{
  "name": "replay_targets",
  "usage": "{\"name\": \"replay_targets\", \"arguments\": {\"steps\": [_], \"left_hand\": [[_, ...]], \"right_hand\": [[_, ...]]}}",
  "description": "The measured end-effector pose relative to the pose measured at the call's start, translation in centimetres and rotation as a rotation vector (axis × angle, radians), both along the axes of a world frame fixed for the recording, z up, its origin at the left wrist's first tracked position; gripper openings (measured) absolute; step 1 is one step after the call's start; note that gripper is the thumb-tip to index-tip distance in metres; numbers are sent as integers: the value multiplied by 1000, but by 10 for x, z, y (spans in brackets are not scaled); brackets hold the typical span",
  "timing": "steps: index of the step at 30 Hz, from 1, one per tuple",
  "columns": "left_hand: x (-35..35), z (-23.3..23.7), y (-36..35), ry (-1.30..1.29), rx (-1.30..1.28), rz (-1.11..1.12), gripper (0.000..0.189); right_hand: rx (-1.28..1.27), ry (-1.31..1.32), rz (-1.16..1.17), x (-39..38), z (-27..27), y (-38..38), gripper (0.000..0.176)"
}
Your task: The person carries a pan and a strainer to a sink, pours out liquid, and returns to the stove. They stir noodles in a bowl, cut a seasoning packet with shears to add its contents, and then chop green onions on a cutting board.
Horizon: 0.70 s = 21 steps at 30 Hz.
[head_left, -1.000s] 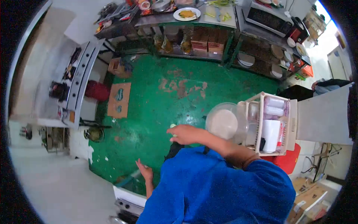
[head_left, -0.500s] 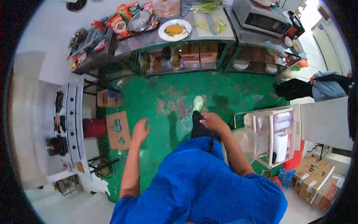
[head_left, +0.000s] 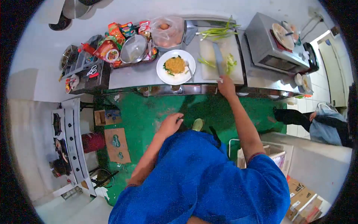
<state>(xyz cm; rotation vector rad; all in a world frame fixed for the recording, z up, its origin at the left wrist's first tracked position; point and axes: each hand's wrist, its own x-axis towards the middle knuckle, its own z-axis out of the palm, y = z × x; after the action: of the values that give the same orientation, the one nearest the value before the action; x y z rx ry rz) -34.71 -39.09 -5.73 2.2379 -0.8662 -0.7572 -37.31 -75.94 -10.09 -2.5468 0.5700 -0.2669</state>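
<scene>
The fingers of my right hand (head_left: 226,87) are closed at the near end of a knife (head_left: 218,59), whose handle they hide. The blade lies over a white cutting board (head_left: 207,74), between chopped light-green pieces (head_left: 231,64) and a few green stalks (head_left: 206,62). Low in front of my body, my left hand (head_left: 170,125) is curled, with a small dark thing I cannot make out at its fingertips. Left of the board sits a white plate (head_left: 162,76) of yellow noodles and greens (head_left: 174,66), a fork (head_left: 189,71) resting on its right side.
Spring onions (head_left: 218,33) lie behind the board. Food packets (head_left: 116,35), a metal bowl (head_left: 133,49) and a plastic bag (head_left: 167,31) stand back left. A microwave (head_left: 274,48) is on the right, a stove (head_left: 72,138) at left. Another person (head_left: 324,125) is at far right.
The counter is nearer in view. My right hand has moved forward from beside my body to the knife. My left hand has shifted right and its fingers have curled.
</scene>
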Motion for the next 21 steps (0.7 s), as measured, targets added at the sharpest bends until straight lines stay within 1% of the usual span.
{"name": "replay_targets", "arguments": {"steps": [1,2,3,4,5,7,8,10,11,13,14,16,17,19,20,21], "left_hand": [[17,-2,-14,-55,-88,-31,27],[31,-6,-28,-107,-174,-63,26],[45,-6,-45,-93,-167,-64,26],[62,-6,-65,-131,-199,-115,26],[79,-4,-86,-173,-234,-169,26],[109,2,-131,-206,-208,-250,24],[126,3,-152,-202,-212,-265,24],[150,-1,-193,-267,-153,-411,25],[161,-8,-215,-253,-160,-409,25],[177,-27,-250,-443,-114,-571,32],[181,-34,-264,-428,-114,-573,32],[188,-46,-287,-719,-191,-508,28],[192,-57,-299,-712,-194,-516,28],[200,-80,-322,-801,10,-588,24],[203,-82,-329,-793,7,-598,24],[207,-84,-333,-714,96,-675,25]], "right_hand": [[-127,-22,-77,17,-8,-11,28],[-122,-11,-76,33,-13,-18,28],[-156,62,-133,45,-19,-24,29],[-193,133,-194,55,-24,-28,30],[-190,142,-204,64,-33,-33,30],[-274,106,-215,73,-64,-44,38],[-276,111,-230,77,-78,-50,38],[-343,95,-167,75,-97,-60,46],[-348,111,-164,77,-90,-61,46],[-164,56,-195,80,-62,-54,49],[-161,71,-196,83,-52,-53,49],[78,189,-413,88,-38,-53,46],[79,195,-421,89,-34,-53,46],[152,166,-536,90,-29,-55,47],[153,174,-547,89,-26,-54,47],[167,170,-559,87,-23,-53,46]]}}
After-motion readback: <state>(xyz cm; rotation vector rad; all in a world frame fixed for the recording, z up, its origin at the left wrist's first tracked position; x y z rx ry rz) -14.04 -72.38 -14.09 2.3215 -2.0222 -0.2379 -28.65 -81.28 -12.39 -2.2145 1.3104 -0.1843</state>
